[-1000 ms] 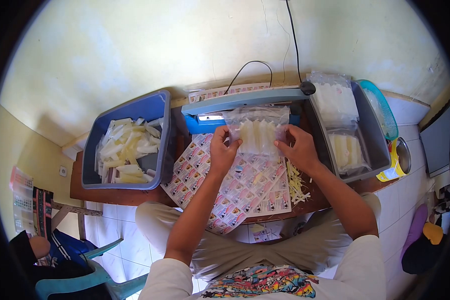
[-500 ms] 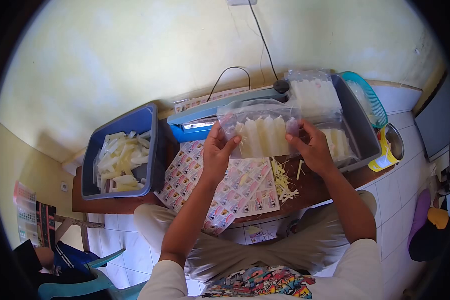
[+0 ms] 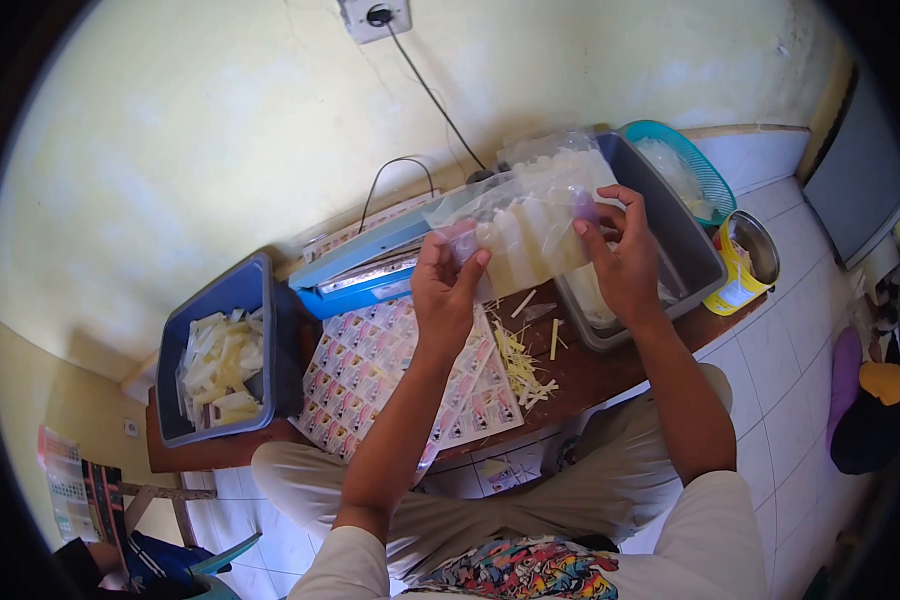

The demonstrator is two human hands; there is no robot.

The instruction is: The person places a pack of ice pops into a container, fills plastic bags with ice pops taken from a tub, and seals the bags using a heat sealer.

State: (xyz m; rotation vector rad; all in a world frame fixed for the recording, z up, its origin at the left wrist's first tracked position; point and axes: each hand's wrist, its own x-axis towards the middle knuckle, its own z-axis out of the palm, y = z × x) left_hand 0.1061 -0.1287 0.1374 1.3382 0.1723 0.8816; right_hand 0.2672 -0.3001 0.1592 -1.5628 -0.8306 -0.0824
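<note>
A clear plastic bag with several pale yellow-white sticks side by side is held up, tilted, between both hands. My left hand pinches its left edge, thumb in front. At its right edge my right hand grips the plastic the same way. Behind the bag, to the left, is a blue sealer with a long raised arm. Under my left forearm lie printed label sheets. The grey bin on the right, partly hidden by the bag and my right hand, holds other filled bags.
A blue-grey bin of loose sticks stands at the left. Yellow strips lie on the brown table. A green basket and a yellow can are at the right. A cable runs down from the wall socket.
The view has swung right. The held bag has moved rightwards across the bench, nearer the right bin, and its right side now tilts up. Both hands keep hold of it.
</note>
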